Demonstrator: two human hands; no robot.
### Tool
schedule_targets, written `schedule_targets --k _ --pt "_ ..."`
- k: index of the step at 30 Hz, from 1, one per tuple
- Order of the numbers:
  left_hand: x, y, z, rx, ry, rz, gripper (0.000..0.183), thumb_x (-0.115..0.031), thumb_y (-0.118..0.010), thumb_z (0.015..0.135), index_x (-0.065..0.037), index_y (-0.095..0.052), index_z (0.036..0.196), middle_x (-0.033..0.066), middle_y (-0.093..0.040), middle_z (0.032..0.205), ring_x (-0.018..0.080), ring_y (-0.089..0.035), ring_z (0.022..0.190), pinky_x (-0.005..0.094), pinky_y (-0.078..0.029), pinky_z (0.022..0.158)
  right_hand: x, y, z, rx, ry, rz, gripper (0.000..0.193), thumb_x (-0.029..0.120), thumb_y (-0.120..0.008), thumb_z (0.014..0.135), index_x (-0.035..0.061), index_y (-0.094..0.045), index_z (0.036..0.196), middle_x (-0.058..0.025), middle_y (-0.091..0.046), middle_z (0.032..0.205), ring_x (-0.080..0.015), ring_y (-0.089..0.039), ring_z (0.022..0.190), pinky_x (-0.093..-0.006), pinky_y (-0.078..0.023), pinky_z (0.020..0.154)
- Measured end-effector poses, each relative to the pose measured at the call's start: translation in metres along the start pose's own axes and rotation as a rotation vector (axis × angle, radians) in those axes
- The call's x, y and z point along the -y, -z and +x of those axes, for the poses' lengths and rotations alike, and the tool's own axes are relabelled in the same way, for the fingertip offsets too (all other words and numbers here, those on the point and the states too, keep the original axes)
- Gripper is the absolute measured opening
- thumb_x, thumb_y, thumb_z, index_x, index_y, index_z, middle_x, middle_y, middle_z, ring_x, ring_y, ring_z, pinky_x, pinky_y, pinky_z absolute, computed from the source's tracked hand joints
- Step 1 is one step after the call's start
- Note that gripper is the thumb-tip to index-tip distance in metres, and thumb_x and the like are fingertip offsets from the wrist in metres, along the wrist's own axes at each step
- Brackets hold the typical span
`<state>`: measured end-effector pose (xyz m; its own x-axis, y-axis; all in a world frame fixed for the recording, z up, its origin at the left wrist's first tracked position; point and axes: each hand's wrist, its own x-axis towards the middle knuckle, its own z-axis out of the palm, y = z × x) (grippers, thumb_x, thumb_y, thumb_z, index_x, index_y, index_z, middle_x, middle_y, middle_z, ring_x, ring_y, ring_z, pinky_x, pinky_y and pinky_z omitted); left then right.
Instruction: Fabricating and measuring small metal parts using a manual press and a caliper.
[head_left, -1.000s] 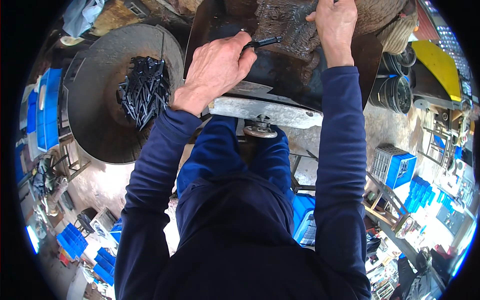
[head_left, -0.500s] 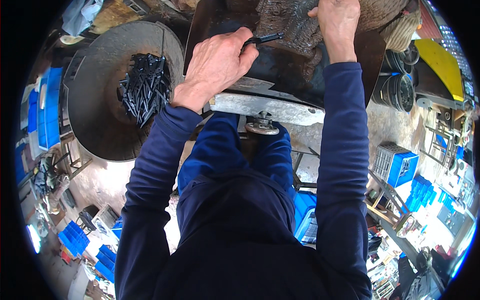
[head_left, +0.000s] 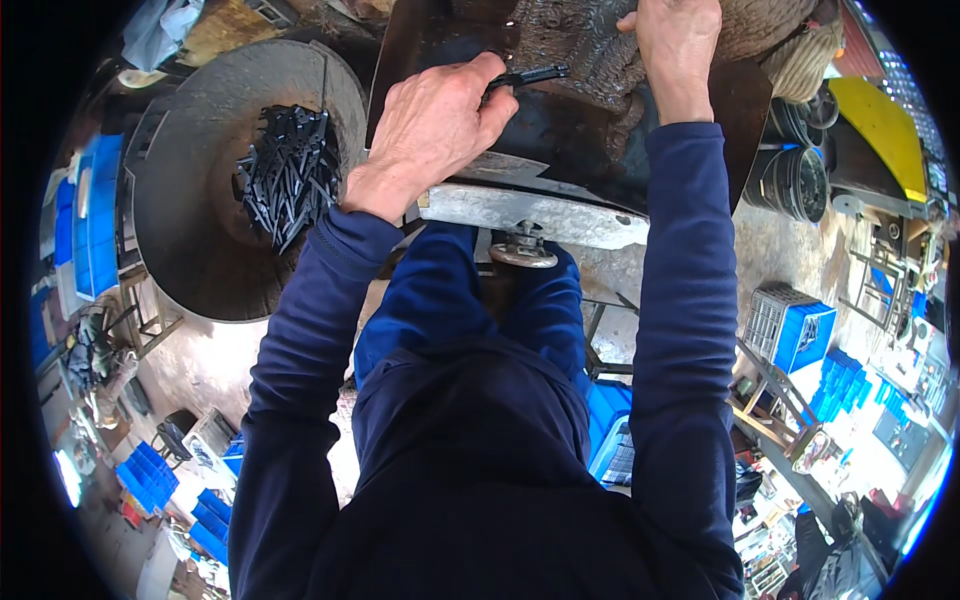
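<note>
My left hand (head_left: 435,115) is closed around one or more slim black metal pieces (head_left: 535,76), whose ends stick out to the right between thumb and fingers. It hovers above the near left part of a dark metal tray (head_left: 430,35). At the top edge my right hand (head_left: 680,40) is over a wet, brown, ridged mass (head_left: 575,50) in that tray. Its thumb points left, but the other fingers run out of the picture, so whatever they grip is hidden. Left of my left forearm, a wide round metal pan (head_left: 190,230) holds a heap of similar black strips (head_left: 288,175).
A pale metal bar (head_left: 570,220) with a handwheel (head_left: 523,252) crosses in front of my legs. Dark round tubs (head_left: 795,185) and a yellow panel (head_left: 880,130) stand at right. Blue crates (head_left: 808,338) sit on the floor on both sides.
Both hands keep nearly the same place, and the left still grips the black pieces. Small bright specks now show at the top of the tray.
</note>
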<state>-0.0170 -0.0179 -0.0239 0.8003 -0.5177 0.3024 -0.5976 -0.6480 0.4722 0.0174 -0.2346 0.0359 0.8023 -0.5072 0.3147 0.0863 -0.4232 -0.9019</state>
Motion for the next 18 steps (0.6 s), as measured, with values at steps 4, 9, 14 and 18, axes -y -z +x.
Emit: schedule_targets --k 4,9,14,18 --pt "-0.001 0.0 0.0 0.004 0.0 -0.001 0.02 -0.026 -0.062 0.094 -0.009 -0.065 0.104 0.0136 -0.058 0.057 0.0323 -0.063 0.057 0.0429 -0.05 0.057 0.001 0.0 0.0 -0.003 -0.008 0.003 0.034 0.032 -0.062 0.1 0.0027 -0.059 0.117 -0.0088 -0.068 0.086 -0.0144 -0.056 0.049 -0.0287 -0.046 0.043" --pt "-0.001 0.002 0.0 0.018 0.006 -0.014 0.021 -0.027 -0.062 0.095 -0.009 -0.065 0.104 0.0139 -0.059 0.059 0.0323 -0.063 0.057 0.0431 -0.05 0.058 0.002 0.0 0.0 -0.002 -0.024 0.006 0.034 0.032 -0.062 0.1 0.0029 -0.058 0.117 -0.0082 -0.067 0.086 -0.0139 -0.055 0.049 -0.0285 -0.046 0.043" --pt "-0.006 0.007 0.003 0.017 0.006 -0.02 0.021 -0.027 -0.062 0.095 -0.009 -0.065 0.104 0.0138 -0.059 0.059 0.0323 -0.063 0.057 0.0432 -0.05 0.058 0.001 0.001 0.0 0.006 -0.015 0.002 0.033 0.031 -0.062 0.1 0.0033 -0.058 0.118 -0.0076 -0.067 0.085 -0.0131 -0.055 0.049 -0.0279 -0.046 0.043" --pt "-0.011 0.013 0.003 0.167 0.121 -0.008 0.026 -0.026 -0.059 0.092 -0.005 -0.064 0.107 0.0175 -0.071 0.084 0.0386 -0.069 0.084 0.05 -0.055 0.076 0.001 0.0 0.0 0.015 -0.021 0.04 0.033 0.031 -0.062 0.101 0.0033 -0.058 0.118 -0.0071 -0.066 0.085 -0.0124 -0.053 0.048 -0.0272 -0.045 0.043"
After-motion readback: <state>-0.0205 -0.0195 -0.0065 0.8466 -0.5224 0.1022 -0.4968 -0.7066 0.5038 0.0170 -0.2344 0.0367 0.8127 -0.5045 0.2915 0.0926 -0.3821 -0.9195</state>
